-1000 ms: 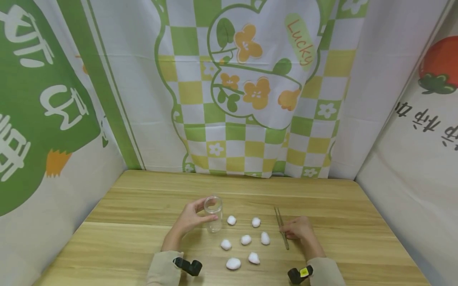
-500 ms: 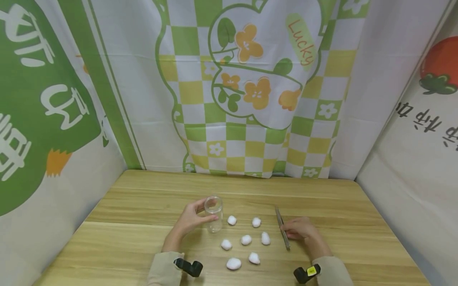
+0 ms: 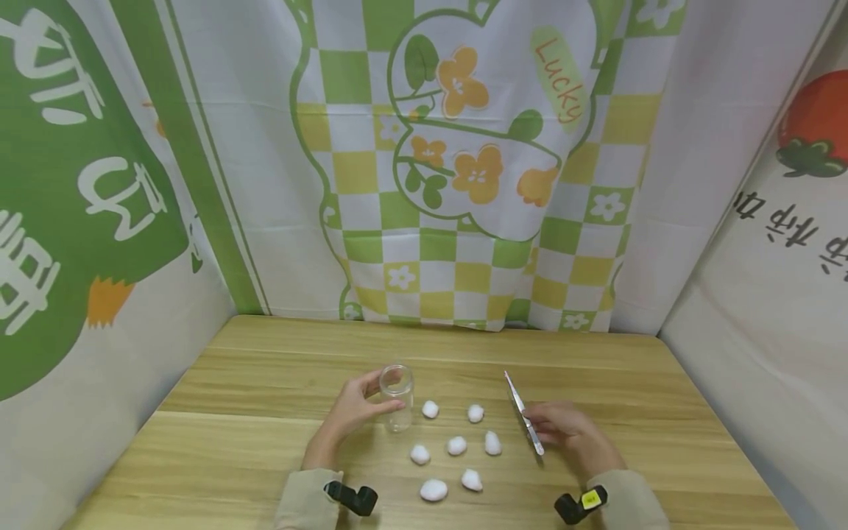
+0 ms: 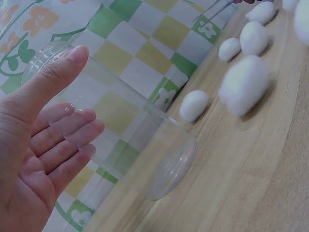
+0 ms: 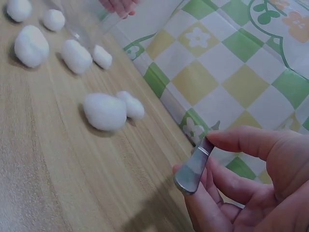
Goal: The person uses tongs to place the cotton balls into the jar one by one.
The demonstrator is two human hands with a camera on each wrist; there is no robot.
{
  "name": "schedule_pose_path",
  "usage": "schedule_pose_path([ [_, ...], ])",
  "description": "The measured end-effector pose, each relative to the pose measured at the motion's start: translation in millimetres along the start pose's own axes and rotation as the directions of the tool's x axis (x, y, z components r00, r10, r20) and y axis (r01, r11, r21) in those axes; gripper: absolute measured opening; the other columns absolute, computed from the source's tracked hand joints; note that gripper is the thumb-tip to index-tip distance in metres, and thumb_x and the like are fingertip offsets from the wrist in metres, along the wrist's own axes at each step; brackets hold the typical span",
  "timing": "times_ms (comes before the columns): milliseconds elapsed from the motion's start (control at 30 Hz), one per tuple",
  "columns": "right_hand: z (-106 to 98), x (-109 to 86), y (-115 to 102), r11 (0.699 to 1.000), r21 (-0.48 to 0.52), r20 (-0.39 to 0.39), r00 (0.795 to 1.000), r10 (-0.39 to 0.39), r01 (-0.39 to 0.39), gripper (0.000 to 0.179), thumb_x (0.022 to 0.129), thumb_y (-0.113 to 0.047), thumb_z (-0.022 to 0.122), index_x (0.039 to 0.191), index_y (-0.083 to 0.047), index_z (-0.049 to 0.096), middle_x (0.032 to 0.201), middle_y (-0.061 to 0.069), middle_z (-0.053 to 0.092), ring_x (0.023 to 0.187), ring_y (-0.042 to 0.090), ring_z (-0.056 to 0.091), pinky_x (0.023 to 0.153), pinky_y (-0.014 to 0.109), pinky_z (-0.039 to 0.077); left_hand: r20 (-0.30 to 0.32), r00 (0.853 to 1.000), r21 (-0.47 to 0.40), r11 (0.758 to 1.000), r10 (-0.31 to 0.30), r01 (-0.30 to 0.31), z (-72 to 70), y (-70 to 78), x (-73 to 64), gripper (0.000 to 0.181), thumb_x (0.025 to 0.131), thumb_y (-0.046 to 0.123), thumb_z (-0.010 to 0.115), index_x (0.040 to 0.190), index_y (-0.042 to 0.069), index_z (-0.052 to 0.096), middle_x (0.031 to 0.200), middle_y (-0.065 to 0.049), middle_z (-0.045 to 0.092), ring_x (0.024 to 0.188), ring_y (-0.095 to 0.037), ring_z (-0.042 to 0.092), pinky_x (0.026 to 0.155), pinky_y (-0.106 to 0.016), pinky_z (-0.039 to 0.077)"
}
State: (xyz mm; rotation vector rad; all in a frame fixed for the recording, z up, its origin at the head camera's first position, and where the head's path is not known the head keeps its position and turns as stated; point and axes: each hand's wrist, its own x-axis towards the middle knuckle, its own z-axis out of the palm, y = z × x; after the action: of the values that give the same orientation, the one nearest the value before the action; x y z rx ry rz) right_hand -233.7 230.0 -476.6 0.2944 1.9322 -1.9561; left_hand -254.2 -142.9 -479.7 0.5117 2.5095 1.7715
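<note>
A clear jar (image 3: 398, 414) stands upright on the table, its mouth uncovered. My left hand (image 3: 354, 411) holds it from the left, thumb in front and fingers behind; the left wrist view shows the fingers through the jar's wall (image 4: 130, 121). My right hand (image 3: 568, 428) pinches metal tweezers (image 3: 517, 398) between thumb and fingers, right of several white cotton balls (image 3: 433, 490). In the right wrist view the rounded joined end of the tweezers (image 5: 194, 170) faces the camera, and their tips are hidden. Both tips show apart in the left wrist view.
The cotton balls lie loosely spread on the wooden table (image 3: 265, 383) between the two hands. A green and white checkered curtain (image 3: 450, 280) hangs at the table's back edge, with printed cloth on both sides.
The tweezers have risen off the table in my right hand, far tips swinging slightly left. The right wrist has shifted a little right. My left hand and the jar have stayed put.
</note>
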Motion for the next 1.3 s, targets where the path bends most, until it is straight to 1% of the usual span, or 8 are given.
schedule_pose_path([
  [167,-4,7.8,-3,0.995,-0.095,0.125,0.992,0.025,-0.013,0.007,0.090,-0.010,0.062,0.086,-0.009,0.067,0.071,-0.006,0.069,0.067,0.005,0.066,0.064,0.017,0.060,0.002,1.000,-0.025,1.000,0.013,-0.013,1.3,-0.6,-0.3,0.061,0.080,0.016,0.078,0.134,0.000,0.053,0.132,-0.023,0.061,0.126,-0.040,0.057,0.111,-0.047,0.045],
  [367,-9,6.5,-5,0.994,-0.107,0.245,0.968,0.046,-0.020,0.026,0.096,-0.013,0.055,0.109,0.008,0.061,0.079,0.000,0.076,0.075,0.008,0.073,0.067,0.019,0.062,-0.002,0.999,-0.023,0.999,0.037,-0.037,2.4,-0.9,-0.8,0.062,0.080,0.019,0.078,0.135,0.002,0.053,0.132,-0.023,0.061,0.126,-0.040,0.056,0.112,-0.048,0.044],
  [533,-12,6.8,-2,0.994,-0.105,0.328,0.944,0.031,0.004,0.029,0.094,-0.014,0.060,0.109,0.010,0.060,0.082,0.001,0.076,0.077,0.009,0.073,0.072,0.021,0.063,-0.046,0.993,0.023,0.994,0.109,-0.108,3.1,-3.2,-1.9,0.062,0.079,0.026,0.079,0.131,0.001,0.056,0.126,-0.022,0.065,0.119,-0.038,0.061,0.106,-0.043,0.050],
  [600,-13,8.2,-1,0.996,-0.091,0.382,0.924,0.022,0.014,0.027,0.092,-0.016,0.063,0.106,0.007,0.062,0.084,0.000,0.076,0.078,0.008,0.073,0.074,0.021,0.062,-0.059,0.991,0.031,0.993,0.119,-0.117,3.2,-3.9,-2.2,0.062,0.079,0.027,0.079,0.130,0.000,0.057,0.124,-0.022,0.065,0.118,-0.038,0.063,0.104,-0.042,0.052],
  [767,-12,8.0,-1,0.997,-0.075,0.432,0.902,0.030,0.002,0.016,0.091,-0.014,0.064,0.099,-0.002,0.063,0.079,-0.002,0.074,0.074,0.006,0.071,0.071,0.018,0.062,-0.047,0.998,0.000,0.999,0.042,-0.042,3.3,-3.9,-1.7,0.063,0.079,0.022,0.079,0.133,0.000,0.055,0.129,-0.022,0.063,0.123,-0.040,0.059,0.108,-0.044,0.047],
  [867,-10,6.1,0,0.993,-0.114,0.412,0.910,0.041,0.006,0.010,0.094,-0.010,0.057,0.097,-0.001,0.060,0.074,-0.004,0.071,0.069,0.003,0.068,0.066,0.016,0.060,-0.042,0.999,-0.006,1.000,0.009,-0.009,3.7,-3.8,-1.1,0.061,0.080,0.016,0.078,0.134,0.000,0.053,0.131,-0.021,0.062,0.125,-0.038,0.058,0.110,-0.044,0.046],
  [1000,-11,6.0,1,0.976,-0.213,0.389,0.920,0.045,0.042,0.017,0.097,-0.010,0.050,0.097,0.003,0.061,0.071,-0.007,0.066,0.061,-0.001,0.060,0.057,0.010,0.054,-0.041,0.999,-0.011,1.000,-0.004,0.003,3.9,-4.6,-1.1,0.061,0.080,0.016,0.078,0.134,0.001,0.054,0.131,-0.020,0.062,0.125,-0.037,0.058,0.110,-0.043,0.046],
  [1300,-3,2.6,1,0.934,-0.352,0.248,0.968,0.028,0.063,0.023,0.094,-0.019,0.056,0.088,0.000,0.066,0.060,-0.010,0.061,0.050,-0.004,0.050,0.046,0.006,0.044,-0.050,0.999,-0.012,1.000,-0.001,0.000,4.5,-4.6,-1.5,0.062,0.079,0.018,0.079,0.134,0.002,0.054,0.131,-0.020,0.062,0.125,-0.038,0.058,0.111,-0.045,0.046],
])
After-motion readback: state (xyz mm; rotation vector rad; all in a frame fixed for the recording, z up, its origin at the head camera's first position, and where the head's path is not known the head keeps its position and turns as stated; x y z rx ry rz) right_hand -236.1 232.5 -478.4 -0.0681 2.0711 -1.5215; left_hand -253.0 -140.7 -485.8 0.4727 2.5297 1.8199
